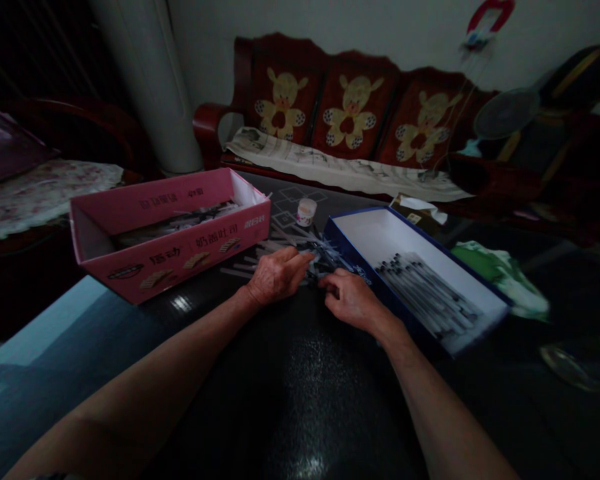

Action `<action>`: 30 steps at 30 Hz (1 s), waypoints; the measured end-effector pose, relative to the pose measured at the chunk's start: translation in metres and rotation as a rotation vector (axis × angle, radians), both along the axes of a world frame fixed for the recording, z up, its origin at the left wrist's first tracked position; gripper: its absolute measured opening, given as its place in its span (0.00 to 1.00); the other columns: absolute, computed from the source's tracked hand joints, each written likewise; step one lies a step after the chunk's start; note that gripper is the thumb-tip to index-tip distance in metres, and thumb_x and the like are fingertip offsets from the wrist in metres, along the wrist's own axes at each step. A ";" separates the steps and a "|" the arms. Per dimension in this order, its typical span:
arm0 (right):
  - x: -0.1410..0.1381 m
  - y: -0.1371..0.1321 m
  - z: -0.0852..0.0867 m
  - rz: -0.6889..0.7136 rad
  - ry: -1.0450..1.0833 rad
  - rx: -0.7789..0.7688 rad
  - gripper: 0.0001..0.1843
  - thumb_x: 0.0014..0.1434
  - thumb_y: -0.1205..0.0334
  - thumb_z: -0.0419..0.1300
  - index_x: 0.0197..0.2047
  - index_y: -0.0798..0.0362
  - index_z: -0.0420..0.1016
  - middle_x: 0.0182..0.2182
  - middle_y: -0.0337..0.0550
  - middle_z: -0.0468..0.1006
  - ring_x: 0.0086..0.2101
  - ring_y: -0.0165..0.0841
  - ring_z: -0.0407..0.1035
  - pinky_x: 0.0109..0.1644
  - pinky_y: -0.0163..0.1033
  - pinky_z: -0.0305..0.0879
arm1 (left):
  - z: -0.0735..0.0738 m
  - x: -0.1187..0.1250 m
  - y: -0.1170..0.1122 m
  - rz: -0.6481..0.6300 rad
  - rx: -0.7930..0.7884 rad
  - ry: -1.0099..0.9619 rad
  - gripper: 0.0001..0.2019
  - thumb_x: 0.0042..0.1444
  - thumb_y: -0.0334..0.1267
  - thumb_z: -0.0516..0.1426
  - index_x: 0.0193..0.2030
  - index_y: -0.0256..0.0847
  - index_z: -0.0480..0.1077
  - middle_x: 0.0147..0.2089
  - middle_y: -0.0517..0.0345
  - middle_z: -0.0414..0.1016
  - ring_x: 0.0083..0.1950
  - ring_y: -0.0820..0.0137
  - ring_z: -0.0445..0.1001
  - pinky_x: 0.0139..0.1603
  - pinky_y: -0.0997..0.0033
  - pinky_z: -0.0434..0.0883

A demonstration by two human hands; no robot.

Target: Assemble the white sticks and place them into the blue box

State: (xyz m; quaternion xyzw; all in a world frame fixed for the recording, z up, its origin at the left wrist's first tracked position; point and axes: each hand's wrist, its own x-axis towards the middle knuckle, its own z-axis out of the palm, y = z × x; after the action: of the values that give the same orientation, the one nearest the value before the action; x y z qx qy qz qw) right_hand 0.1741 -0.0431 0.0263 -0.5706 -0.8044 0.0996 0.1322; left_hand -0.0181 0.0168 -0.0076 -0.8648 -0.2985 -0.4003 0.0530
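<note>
Both of my hands are at a loose pile of thin, pale, see-through sticks (290, 235) and small dark pieces on the dark table. My left hand (280, 275) reaches over the near side of the pile, its fingers bent and drawn together. Close by on the right, my right hand (353, 298) has thumb and fingers pinched at the pile's edge. What either hand grips is too small and dim to make out. Beside my right hand, a blue box with a white inside (450, 270) holds several slim clear sticks with dark ends (425, 293), lying side by side.
A pink cardboard box (205, 243) on the left contains more thin pieces. Behind the pile stands a small white tub (307, 212). A tissue box (417, 212) and a green-and-white bag (503, 277) lie to the right. A wooden sofa (325, 100) is beyond the table.
</note>
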 end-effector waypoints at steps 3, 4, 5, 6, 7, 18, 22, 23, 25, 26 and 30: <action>-0.013 -0.002 0.000 -0.076 -0.036 0.027 0.10 0.57 0.64 0.56 0.38 0.52 0.79 0.33 0.44 0.75 0.34 0.34 0.70 0.39 0.37 0.63 | 0.000 0.000 0.000 -0.007 0.002 0.002 0.14 0.65 0.37 0.49 0.51 0.37 0.71 0.33 0.54 0.71 0.35 0.71 0.73 0.36 0.72 0.73; -0.017 -0.003 -0.001 -0.101 -0.051 0.035 0.10 0.59 0.62 0.56 0.38 0.52 0.79 0.35 0.45 0.75 0.35 0.34 0.71 0.39 0.37 0.63 | 0.000 0.000 0.000 -0.006 0.001 0.001 0.14 0.65 0.37 0.48 0.51 0.37 0.71 0.33 0.54 0.71 0.35 0.71 0.73 0.36 0.72 0.73; -0.021 -0.004 -0.002 -0.123 -0.068 0.045 0.10 0.60 0.60 0.56 0.38 0.52 0.78 0.36 0.45 0.75 0.36 0.35 0.71 0.40 0.37 0.63 | 0.000 0.000 -0.001 -0.004 -0.002 0.002 0.14 0.65 0.37 0.48 0.51 0.37 0.71 0.33 0.54 0.71 0.35 0.71 0.73 0.36 0.72 0.73; -0.024 -0.005 -0.003 -0.143 -0.084 0.056 0.10 0.60 0.59 0.56 0.39 0.52 0.78 0.37 0.46 0.74 0.37 0.35 0.71 0.40 0.37 0.63 | 0.000 0.000 -0.001 -0.002 -0.005 0.004 0.14 0.65 0.37 0.48 0.51 0.37 0.71 0.33 0.54 0.71 0.35 0.72 0.73 0.36 0.72 0.73; -0.026 -0.006 -0.004 -0.157 -0.099 0.067 0.10 0.61 0.59 0.56 0.39 0.52 0.77 0.38 0.46 0.74 0.37 0.35 0.71 0.40 0.37 0.63 | 0.000 0.000 -0.001 -0.002 -0.007 0.008 0.14 0.65 0.37 0.48 0.51 0.37 0.71 0.33 0.54 0.71 0.34 0.72 0.73 0.35 0.72 0.73; -0.031 -0.006 -0.012 -0.186 -0.147 0.095 0.09 0.61 0.59 0.55 0.39 0.53 0.75 0.38 0.47 0.74 0.37 0.37 0.72 0.40 0.38 0.64 | -0.001 0.001 -0.001 -0.027 -0.019 0.005 0.14 0.64 0.36 0.49 0.52 0.36 0.71 0.33 0.54 0.72 0.33 0.71 0.73 0.35 0.73 0.73; -0.031 -0.004 -0.013 -0.178 -0.082 0.138 0.08 0.59 0.62 0.56 0.37 0.54 0.75 0.37 0.49 0.76 0.37 0.38 0.73 0.40 0.39 0.66 | -0.001 0.001 -0.001 -0.028 -0.002 -0.012 0.14 0.64 0.36 0.50 0.52 0.35 0.71 0.33 0.54 0.72 0.33 0.71 0.73 0.34 0.71 0.73; -0.030 -0.002 -0.013 -0.179 -0.031 0.157 0.07 0.58 0.64 0.56 0.36 0.54 0.75 0.36 0.49 0.77 0.37 0.38 0.73 0.41 0.39 0.66 | -0.001 0.002 0.000 -0.029 -0.001 -0.017 0.14 0.64 0.36 0.50 0.52 0.34 0.70 0.33 0.54 0.73 0.33 0.70 0.73 0.34 0.71 0.73; -0.025 0.001 -0.011 -0.189 0.143 0.199 0.05 0.56 0.66 0.57 0.35 0.54 0.74 0.34 0.47 0.78 0.35 0.36 0.74 0.41 0.39 0.67 | -0.001 0.002 0.000 -0.032 -0.005 -0.023 0.14 0.64 0.36 0.50 0.52 0.32 0.70 0.34 0.53 0.73 0.33 0.70 0.74 0.35 0.71 0.74; -0.023 0.004 -0.010 -0.197 0.259 0.215 0.05 0.56 0.66 0.57 0.35 0.53 0.74 0.33 0.46 0.79 0.34 0.36 0.74 0.41 0.38 0.68 | -0.001 0.002 0.000 -0.033 -0.009 -0.023 0.14 0.64 0.36 0.50 0.51 0.32 0.70 0.34 0.52 0.74 0.33 0.70 0.74 0.35 0.71 0.74; -0.015 0.010 -0.011 -0.230 0.674 0.227 0.07 0.54 0.62 0.59 0.38 0.52 0.74 0.32 0.42 0.80 0.31 0.33 0.75 0.38 0.37 0.70 | -0.001 0.002 -0.001 -0.039 -0.030 -0.004 0.12 0.64 0.36 0.50 0.48 0.33 0.70 0.35 0.51 0.74 0.35 0.69 0.75 0.36 0.70 0.74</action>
State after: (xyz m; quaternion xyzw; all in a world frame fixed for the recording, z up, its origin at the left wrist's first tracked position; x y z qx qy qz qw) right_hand 0.1586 -0.0327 0.0152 -0.5742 -0.6521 0.1765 0.4625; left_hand -0.0163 0.0159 -0.0090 -0.8704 -0.2876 -0.3984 0.0318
